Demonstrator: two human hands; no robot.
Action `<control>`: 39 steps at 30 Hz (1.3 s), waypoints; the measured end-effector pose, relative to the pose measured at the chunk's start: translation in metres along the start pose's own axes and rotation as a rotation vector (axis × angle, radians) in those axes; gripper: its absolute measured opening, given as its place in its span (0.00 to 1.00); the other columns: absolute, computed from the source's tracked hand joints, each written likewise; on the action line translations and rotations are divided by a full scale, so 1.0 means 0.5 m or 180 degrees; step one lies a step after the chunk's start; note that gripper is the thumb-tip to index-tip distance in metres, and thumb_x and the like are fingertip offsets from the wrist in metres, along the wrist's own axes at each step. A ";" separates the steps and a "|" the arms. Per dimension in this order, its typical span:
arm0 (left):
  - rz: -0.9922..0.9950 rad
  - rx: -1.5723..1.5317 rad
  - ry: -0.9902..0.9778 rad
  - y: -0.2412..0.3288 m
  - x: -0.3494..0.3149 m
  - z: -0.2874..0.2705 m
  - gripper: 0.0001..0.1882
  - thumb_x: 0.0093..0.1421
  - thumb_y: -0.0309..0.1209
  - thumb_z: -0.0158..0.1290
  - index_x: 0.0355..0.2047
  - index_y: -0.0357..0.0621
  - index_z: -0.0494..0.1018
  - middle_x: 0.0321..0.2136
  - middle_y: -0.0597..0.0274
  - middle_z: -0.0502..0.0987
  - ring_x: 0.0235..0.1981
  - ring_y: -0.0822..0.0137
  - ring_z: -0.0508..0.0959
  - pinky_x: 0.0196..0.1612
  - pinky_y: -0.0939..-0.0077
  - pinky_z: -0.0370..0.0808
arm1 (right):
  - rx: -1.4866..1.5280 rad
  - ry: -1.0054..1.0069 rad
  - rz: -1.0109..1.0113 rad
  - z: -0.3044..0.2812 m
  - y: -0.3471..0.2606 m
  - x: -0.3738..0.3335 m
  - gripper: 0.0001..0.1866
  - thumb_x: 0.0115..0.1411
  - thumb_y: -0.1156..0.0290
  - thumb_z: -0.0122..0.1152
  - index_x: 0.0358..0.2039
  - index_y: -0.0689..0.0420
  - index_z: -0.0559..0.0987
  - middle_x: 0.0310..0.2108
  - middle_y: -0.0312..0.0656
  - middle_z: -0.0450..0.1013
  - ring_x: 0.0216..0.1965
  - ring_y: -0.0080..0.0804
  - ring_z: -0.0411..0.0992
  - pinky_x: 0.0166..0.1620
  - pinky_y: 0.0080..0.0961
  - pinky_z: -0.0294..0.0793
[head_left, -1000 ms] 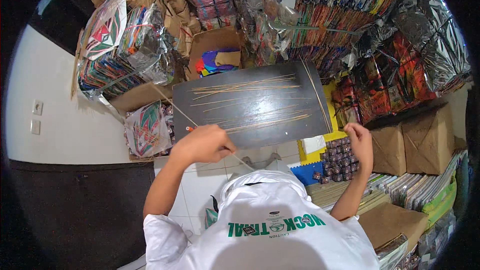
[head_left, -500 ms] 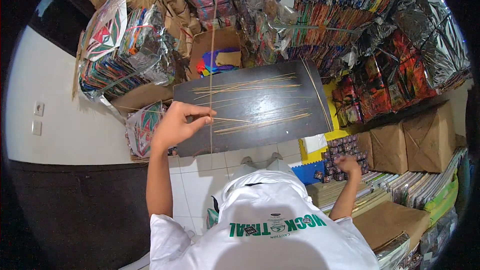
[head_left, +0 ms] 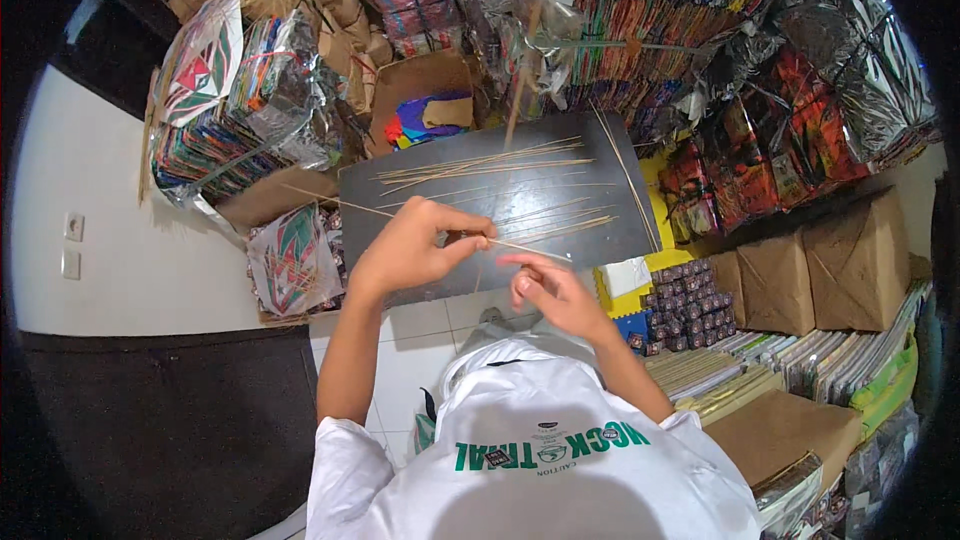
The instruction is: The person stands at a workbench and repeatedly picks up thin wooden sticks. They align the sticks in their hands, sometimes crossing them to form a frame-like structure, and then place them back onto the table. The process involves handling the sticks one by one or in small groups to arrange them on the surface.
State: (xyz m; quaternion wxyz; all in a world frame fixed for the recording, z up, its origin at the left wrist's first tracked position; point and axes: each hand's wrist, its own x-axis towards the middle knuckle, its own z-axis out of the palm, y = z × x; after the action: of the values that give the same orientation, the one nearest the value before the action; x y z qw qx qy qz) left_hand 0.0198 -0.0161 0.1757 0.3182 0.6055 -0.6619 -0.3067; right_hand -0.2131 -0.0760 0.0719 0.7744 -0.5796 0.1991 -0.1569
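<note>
My left hand (head_left: 420,245), above the near edge of a dark tabletop (head_left: 410,165), pinches thin bamboo sticks that cross at its fingertips. One bamboo stick (head_left: 535,248) runs from the left through the pinch toward the right. The other, an upright stick (head_left: 515,105), is blurred and rises toward the far side. Just below the right end of the first stick is my right hand (head_left: 560,300), its index finger stretched out and other fingers curled; I see nothing in it. Behind the hands, loose thin sticks (head_left: 480,170) lie in groups across the tabletop.
Rows of small dark packets (head_left: 690,305) sit right of the table on yellow and blue mats. A white packet (head_left: 628,276) is beside them. Beyond the table stand a cardboard box (head_left: 425,80) with colourful pieces and tall wrapped stacks (head_left: 650,60). A patterned kite-like sheet (head_left: 293,260) is at left.
My right hand has come from the small dark packets to beside my left fingertips. My left hand has moved right, and the upright stick now leans to the right.
</note>
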 end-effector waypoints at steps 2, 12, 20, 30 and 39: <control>-0.0230 -0.0004 0.0238 -0.011 -0.012 -0.015 0.08 0.56 0.27 0.60 0.35 0.36 0.81 0.25 0.59 0.82 0.24 0.77 0.76 0.29 0.79 0.72 | -0.0122 0.0006 0.0075 -0.012 0.008 -0.004 0.13 0.69 0.68 0.51 0.49 0.61 0.76 0.36 0.32 0.74 0.35 0.19 0.68 0.40 0.20 0.68; -0.0865 -0.0290 0.1343 -0.092 -0.121 -0.133 0.09 0.60 0.24 0.56 0.38 0.30 0.79 0.28 0.61 0.83 0.28 0.80 0.76 0.34 0.83 0.74 | -0.2739 0.1355 0.0359 -0.279 0.205 -0.163 0.11 0.65 0.68 0.54 0.36 0.62 0.80 0.31 0.48 0.78 0.34 0.41 0.77 0.40 0.32 0.74; -0.1007 -0.0336 0.1129 -0.099 -0.127 -0.126 0.10 0.60 0.26 0.57 0.39 0.32 0.80 0.30 0.60 0.84 0.32 0.77 0.79 0.36 0.83 0.74 | -0.3526 0.1305 0.2072 -0.366 0.266 -0.252 0.15 0.61 0.66 0.57 0.45 0.61 0.80 0.43 0.55 0.77 0.47 0.51 0.76 0.53 0.35 0.72; -0.0451 -0.0279 0.0327 -0.049 -0.019 0.017 0.11 0.57 0.27 0.60 0.40 0.38 0.81 0.31 0.55 0.84 0.29 0.72 0.81 0.36 0.75 0.77 | -0.1214 0.0871 -0.0897 -0.018 0.064 0.018 0.24 0.64 0.70 0.55 0.59 0.64 0.69 0.56 0.49 0.71 0.59 0.39 0.68 0.62 0.33 0.64; -0.0311 -0.0202 0.0215 -0.010 0.007 0.054 0.15 0.56 0.28 0.61 0.44 0.42 0.81 0.32 0.53 0.84 0.25 0.74 0.78 0.31 0.76 0.75 | 0.0876 0.0596 -0.0544 0.024 0.029 0.056 0.18 0.66 0.71 0.56 0.55 0.61 0.70 0.45 0.34 0.72 0.38 0.11 0.64 0.40 0.11 0.64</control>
State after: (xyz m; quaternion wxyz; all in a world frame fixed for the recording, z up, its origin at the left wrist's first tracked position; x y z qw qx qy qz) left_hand 0.0011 -0.0196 0.1555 0.3440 0.6367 -0.6104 -0.3221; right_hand -0.1827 -0.0750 0.0574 0.8083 -0.4659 0.1970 -0.3012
